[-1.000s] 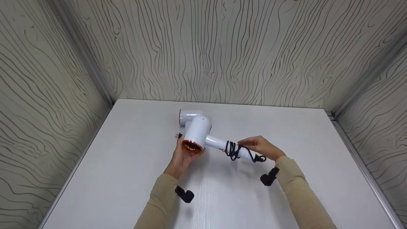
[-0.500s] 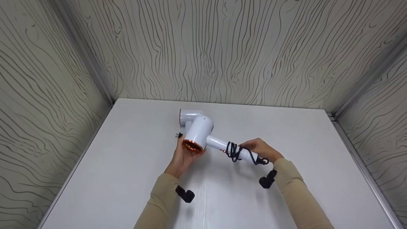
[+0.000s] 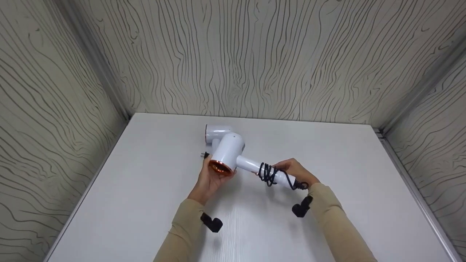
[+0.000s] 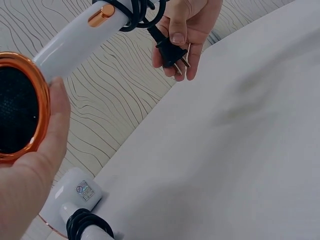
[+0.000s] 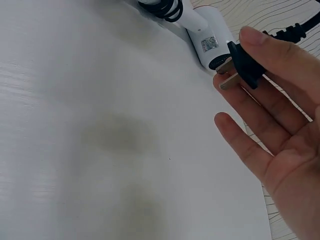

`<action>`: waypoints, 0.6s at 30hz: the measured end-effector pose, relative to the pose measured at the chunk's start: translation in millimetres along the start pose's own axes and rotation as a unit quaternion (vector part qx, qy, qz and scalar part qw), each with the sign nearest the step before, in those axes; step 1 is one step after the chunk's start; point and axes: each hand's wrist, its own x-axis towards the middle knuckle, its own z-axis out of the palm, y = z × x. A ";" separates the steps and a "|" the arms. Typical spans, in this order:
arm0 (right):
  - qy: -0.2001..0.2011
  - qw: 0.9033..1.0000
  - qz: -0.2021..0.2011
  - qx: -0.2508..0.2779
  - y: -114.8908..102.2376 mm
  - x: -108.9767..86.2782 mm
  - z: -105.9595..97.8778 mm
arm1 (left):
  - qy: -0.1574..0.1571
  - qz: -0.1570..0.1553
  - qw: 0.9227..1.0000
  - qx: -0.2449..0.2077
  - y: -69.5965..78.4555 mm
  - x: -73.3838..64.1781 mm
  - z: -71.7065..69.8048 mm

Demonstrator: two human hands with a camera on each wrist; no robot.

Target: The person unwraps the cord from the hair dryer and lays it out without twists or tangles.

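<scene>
In the head view my left hand (image 3: pixel 209 183) grips the barrel of a white hair dryer (image 3: pixel 228 149) with a copper-coloured rim, held above the table. Its thumb lies along the rim in the left wrist view. A black cord (image 3: pixel 268 174) is wound in several loops round the handle, which points right. Behind the handle is my right hand (image 3: pixel 297 171). The right wrist view shows it pinching the black two-pronged plug (image 5: pixel 247 65) between thumb and fingers, prongs facing out past the fingertips; the little finger stands apart.
A second white hair dryer (image 3: pixel 217 133) lies on the white table (image 3: pixel 156 156) behind the held one, partly hidden by it. Its own dark cord (image 4: pixel 86 223) is wound round its handle. A black plug (image 3: pixel 206 155) shows beside my left thumb. Wood-patterned panels (image 3: pixel 233 58) enclose the table.
My right hand has curled in behind the handle and its wrist has moved slightly left and towards me. The handle end has dipped a little to the right. The left hand stays nearly still.
</scene>
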 end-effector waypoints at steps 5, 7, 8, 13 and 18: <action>0.029 0.999 0.022 -0.030 3.3 -4.2 -4.1 | 0.002 -0.002 1.000 0.002 1.0 -0.1 -2.8; 0.038 0.998 0.039 -0.033 4.3 -7.1 -7.6 | 0.003 -0.001 1.000 0.008 1.3 0.2 -4.7; 0.040 0.998 0.045 -0.031 4.8 -8.2 -9.6 | 0.003 -0.002 1.000 0.009 1.6 0.3 -5.7; 0.047 0.997 0.052 -0.014 2.0 -10.4 -17.3 | 0.003 0.001 1.000 0.031 3.0 -0.1 -11.6; 0.081 0.996 0.030 -0.026 -10.8 -11.8 -21.0 | -0.001 0.006 0.999 0.041 3.7 -0.9 -16.5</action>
